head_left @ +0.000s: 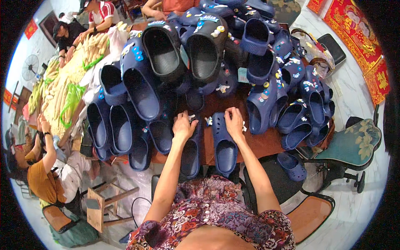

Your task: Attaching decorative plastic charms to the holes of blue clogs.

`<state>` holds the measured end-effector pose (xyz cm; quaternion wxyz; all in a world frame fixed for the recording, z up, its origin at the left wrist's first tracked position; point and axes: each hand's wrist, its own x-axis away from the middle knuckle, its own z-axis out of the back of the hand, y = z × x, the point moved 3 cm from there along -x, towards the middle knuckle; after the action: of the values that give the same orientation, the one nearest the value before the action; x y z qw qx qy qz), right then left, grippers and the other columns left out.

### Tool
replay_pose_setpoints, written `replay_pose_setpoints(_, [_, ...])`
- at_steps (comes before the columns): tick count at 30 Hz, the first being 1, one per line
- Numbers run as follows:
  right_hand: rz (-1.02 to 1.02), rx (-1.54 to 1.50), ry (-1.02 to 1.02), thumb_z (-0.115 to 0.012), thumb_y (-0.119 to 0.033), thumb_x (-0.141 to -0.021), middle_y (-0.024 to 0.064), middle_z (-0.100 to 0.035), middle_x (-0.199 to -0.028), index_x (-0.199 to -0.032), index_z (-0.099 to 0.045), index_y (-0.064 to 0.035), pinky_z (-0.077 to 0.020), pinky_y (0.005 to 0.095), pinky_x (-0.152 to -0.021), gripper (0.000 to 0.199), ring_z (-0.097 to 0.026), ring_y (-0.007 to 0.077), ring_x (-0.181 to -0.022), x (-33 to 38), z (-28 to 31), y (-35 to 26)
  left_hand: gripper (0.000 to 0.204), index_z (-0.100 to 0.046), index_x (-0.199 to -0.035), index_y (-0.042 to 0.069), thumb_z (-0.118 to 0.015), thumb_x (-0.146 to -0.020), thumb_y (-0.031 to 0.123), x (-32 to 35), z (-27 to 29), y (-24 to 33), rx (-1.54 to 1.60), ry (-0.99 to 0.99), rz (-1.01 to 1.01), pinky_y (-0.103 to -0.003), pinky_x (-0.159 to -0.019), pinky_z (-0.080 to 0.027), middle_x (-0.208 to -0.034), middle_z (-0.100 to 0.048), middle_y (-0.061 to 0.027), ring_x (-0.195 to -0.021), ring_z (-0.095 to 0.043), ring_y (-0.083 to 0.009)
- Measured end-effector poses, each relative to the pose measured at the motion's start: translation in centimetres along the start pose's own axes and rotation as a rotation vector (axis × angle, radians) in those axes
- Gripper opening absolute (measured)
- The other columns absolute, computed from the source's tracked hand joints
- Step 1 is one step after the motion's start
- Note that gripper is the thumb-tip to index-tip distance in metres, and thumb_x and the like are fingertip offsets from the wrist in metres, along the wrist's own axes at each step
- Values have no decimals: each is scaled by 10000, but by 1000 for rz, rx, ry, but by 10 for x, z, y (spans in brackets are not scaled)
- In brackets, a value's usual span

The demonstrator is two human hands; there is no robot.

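Note:
Two navy clogs lie in front of me at the table's near edge, toes pointing away. My left hand (184, 126) is over the toe of the left clog (190, 156), its fingers bent around it; a small white charm (192, 118) shows by the thumb. The right clog (225, 152) has rows of holes in its toe, with a pale charm (208, 121) at its left side. My right hand (235, 123) grips the right edge of that toe with curled fingers. Its fingertips are partly hidden. Another small white charm (244, 126) sits beside this hand.
Many navy clogs with charms are heaped around my hands, with black clogs (205, 54) on top. A single clog (291, 166) lies on a black seat at right. A wooden stool (106, 206) stands at lower left. People work at a pale heap (62, 96) at left.

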<state>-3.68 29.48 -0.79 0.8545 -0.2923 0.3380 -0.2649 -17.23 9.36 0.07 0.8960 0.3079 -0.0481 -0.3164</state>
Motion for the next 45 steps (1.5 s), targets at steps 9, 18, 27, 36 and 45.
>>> replay_pose_setpoints(9, [-59, 19, -8, -581, -159, -886, 162, -582, -921, -930, -587, -48, -449, 459, -783, 120, -570, 370, -901, -1, 3, -1, 413, -610, -1150, 9, -658, -843, 281, -2, 7, 7, 69, 67, 14, -463, -838, -488, -1050, -653, -234, -973, -631, -389])
replay_pose_setpoints(18, [-95, 8, -2, -576, -164, -882, 163, -593, -946, -933, -590, -40, -455, 466, -817, 135, -572, 378, -925, -2, 2, 1, 234, -589, -1073, -37, -539, -873, 73, -4, 2, 19, -152, 96, -139, -471, -773, -521, -930, -639, -249, -863, -647, -409])
replay_pose_setpoints(27, [-74, 24, 12, -579, -164, -882, 169, -587, -932, -923, -593, -38, -456, 459, -812, 134, -571, 371, -920, 2, 4, -4, 133, -593, -943, -30, -502, -855, 11, -18, 1, 8, -241, 88, -143, -484, -690, -546, -839, -655, -242, -755, -670, -400])
replay_pose_setpoints(36, [14, 19, 45, -570, -153, -882, 182, -590, -888, -872, -588, -47, -460, 477, -751, 108, -578, 386, -859, -1, 1, 10, 235, -606, -1091, -7, -499, -906, 87, -21, -1, 11, -29, 57, -46, -491, -821, -512, -1077, -602, -261, -972, -614, -429])
replay_pose_setpoints(45, [29, -166, 114, -578, -90, -907, 135, -611, -901, -961, -607, -13, -476, 365, -753, 98, -614, 285, -842, 23, 56, -37, 405, -553, -1245, -3, -562, -930, 250, 7, 24, 11, 42, 205, -268, -499, -1018, -369, -1274, -495, -299, -1184, -450, -459])
